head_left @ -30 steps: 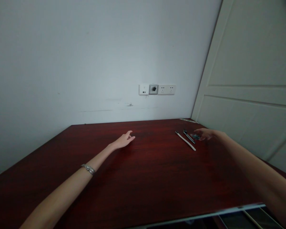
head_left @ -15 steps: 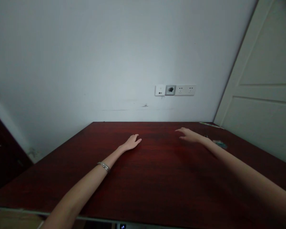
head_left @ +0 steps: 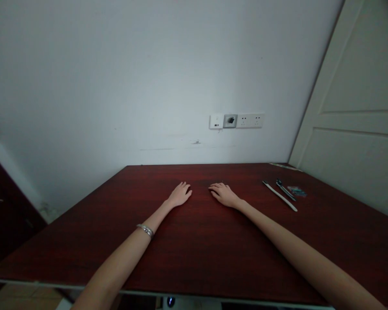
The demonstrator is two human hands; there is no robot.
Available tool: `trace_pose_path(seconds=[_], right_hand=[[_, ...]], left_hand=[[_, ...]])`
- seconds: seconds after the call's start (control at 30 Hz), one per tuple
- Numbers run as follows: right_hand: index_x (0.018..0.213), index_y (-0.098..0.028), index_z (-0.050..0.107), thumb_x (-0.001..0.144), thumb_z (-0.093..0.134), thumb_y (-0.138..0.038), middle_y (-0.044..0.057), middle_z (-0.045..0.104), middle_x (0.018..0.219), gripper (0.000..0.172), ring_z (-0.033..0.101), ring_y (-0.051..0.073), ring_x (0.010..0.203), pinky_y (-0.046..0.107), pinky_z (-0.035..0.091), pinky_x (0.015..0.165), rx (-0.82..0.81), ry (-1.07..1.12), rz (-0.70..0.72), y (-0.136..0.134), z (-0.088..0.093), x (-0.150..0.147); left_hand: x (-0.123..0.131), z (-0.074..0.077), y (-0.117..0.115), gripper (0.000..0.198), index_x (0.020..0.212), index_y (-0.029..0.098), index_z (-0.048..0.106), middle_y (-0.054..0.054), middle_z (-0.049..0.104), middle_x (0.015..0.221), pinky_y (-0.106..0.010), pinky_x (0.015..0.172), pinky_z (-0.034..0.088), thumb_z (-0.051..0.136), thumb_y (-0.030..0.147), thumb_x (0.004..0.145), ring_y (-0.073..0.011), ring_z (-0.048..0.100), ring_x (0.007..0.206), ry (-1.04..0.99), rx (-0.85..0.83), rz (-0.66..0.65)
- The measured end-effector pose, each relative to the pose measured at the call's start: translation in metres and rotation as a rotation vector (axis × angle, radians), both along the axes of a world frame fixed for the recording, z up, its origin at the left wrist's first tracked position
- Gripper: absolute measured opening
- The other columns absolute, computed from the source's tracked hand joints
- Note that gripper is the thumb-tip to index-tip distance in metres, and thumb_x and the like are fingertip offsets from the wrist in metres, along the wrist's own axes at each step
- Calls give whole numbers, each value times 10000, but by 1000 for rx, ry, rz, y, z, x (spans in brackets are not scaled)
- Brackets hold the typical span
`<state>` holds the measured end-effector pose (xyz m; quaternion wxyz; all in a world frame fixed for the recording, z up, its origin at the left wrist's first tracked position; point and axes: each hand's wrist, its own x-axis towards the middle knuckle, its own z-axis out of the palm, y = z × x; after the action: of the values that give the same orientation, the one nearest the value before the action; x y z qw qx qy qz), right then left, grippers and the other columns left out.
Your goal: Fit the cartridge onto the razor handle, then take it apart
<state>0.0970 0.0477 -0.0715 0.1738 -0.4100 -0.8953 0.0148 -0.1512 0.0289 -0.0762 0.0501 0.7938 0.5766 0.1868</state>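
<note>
Both arms reach out long over the red table (head_left: 197, 245). The left hand (head_left: 180, 194) and right hand (head_left: 224, 195) are flat, palms down, fingers a little spread, with a small gap between them. The white stick (head_left: 280, 196), dark stick (head_left: 286, 190) and flat packet (head_left: 297, 191) lie off to the right. The back edge meets the wall (head_left: 168, 86) past the fingers. Table top stretches wide to the left.

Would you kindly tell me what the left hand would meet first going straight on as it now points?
Probably the wall behind the tabletop: the line from the left hand seems clear of the right hand, though depth is uncertain.
</note>
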Motion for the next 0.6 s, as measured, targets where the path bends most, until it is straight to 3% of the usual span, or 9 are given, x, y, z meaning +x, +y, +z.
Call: trace_pose_path(seconds=[0.4, 0.6], right_hand=[[1162, -221, 557, 870, 352, -293, 75, 523, 1250, 364, 445, 230, 1149, 410, 354, 931, 4, 54, -24, 0, -6, 3], [1161, -203, 555, 834, 411, -240, 96, 478, 1286, 359, 423, 234, 1173, 403, 345, 959, 50, 116, 13, 4, 15, 20]], left_hand=[[-1, 1, -1, 482, 1215, 112, 477, -142, 365, 1374, -389, 1056, 214, 333, 394, 852, -252, 243, 1311, 15, -3, -8], [-1, -2, 5, 504, 1204, 98, 489, -166, 359, 1371, -415, 1053, 216, 323, 413, 847, -273, 244, 1308, -15, -1, -15]])
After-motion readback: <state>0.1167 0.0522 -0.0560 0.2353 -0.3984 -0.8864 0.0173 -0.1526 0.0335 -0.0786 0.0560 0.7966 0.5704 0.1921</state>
